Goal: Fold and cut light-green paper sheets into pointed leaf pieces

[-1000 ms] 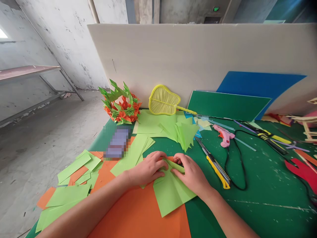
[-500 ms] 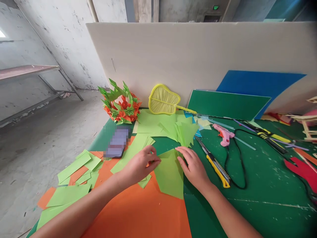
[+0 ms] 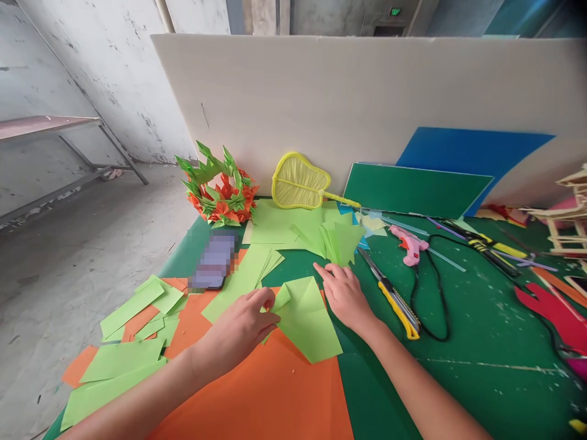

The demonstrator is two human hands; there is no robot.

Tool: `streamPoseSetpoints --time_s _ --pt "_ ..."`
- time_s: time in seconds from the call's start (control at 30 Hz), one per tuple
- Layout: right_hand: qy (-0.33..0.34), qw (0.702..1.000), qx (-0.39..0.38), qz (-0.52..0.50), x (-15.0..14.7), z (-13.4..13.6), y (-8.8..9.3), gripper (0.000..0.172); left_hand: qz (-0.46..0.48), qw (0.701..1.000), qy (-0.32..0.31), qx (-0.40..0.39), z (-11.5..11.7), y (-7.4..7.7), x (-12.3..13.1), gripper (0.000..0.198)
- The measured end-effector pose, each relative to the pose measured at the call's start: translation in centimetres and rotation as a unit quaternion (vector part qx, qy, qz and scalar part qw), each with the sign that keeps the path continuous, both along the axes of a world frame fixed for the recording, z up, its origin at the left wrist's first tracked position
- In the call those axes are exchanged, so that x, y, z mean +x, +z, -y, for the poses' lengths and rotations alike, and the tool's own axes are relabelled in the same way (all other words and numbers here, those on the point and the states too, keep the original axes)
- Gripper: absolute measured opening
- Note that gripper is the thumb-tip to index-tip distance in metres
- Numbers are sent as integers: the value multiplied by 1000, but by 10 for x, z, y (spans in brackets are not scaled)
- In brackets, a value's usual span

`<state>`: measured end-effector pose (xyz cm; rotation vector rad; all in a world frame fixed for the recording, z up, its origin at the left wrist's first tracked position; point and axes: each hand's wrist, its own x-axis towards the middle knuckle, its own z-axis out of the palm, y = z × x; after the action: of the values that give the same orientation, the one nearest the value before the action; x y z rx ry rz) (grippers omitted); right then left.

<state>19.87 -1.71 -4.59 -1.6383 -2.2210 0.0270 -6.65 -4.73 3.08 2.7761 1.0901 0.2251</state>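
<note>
A creased light green paper sheet [image 3: 308, 324] lies over the orange sheet [image 3: 257, 391], its left corner curled up. My left hand [image 3: 250, 318] pinches that left corner between thumb and fingers. Beyond the sheet's right edge is my right hand [image 3: 345, 296], index finger stretched out and apart from the paper, holding nothing that I can see. Just past its fingertips sits a bundle of folded green paper pieces [image 3: 339, 241]. A yellow utility knife [image 3: 397, 305] rests to the right of this hand.
Cut green strips [image 3: 121, 360] and a phone [image 3: 213, 260] lie at left. An orange and green paper wreath [image 3: 224, 195], a yellow fan [image 3: 300, 183] and a green board [image 3: 417, 190] stand at the back. A pink glue gun [image 3: 409, 244] with its black cord lies at right.
The green sheet has turned, and its left corner now curls up in my left hand, which moved left and down. My right hand has come off the sheet's edge.
</note>
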Motion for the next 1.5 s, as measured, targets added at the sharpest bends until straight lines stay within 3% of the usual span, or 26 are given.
streamPoseSetpoints --time_s 0.17,0.33,0.63,0.87,1.07,1.37,1.5 --pt "-2 1000 15 3 -2 0 1 48 -5 993 -111 50 -3 -9 4 32" --pt "-7 1000 23 0 -3 0 0 49 -83 985 -133 66 -2 -16 14 28" --pt "0 1000 15 3 -2 -1 5 45 -80 977 -182 72 -4 -19 23 29" --pt "19 1000 22 -13 1 1 9 39 -97 981 -148 78 -2 -21 25 24" --pt "10 992 33 -119 7 6 12 34 -116 983 -117 83 -3 -25 31 25" --pt "-11 991 -26 -128 11 14 14 28 -182 977 -103 50 2 -25 55 49" --pt "-11 988 -48 -145 17 17 15 49 -212 973 -87 22 8 -22 67 46"
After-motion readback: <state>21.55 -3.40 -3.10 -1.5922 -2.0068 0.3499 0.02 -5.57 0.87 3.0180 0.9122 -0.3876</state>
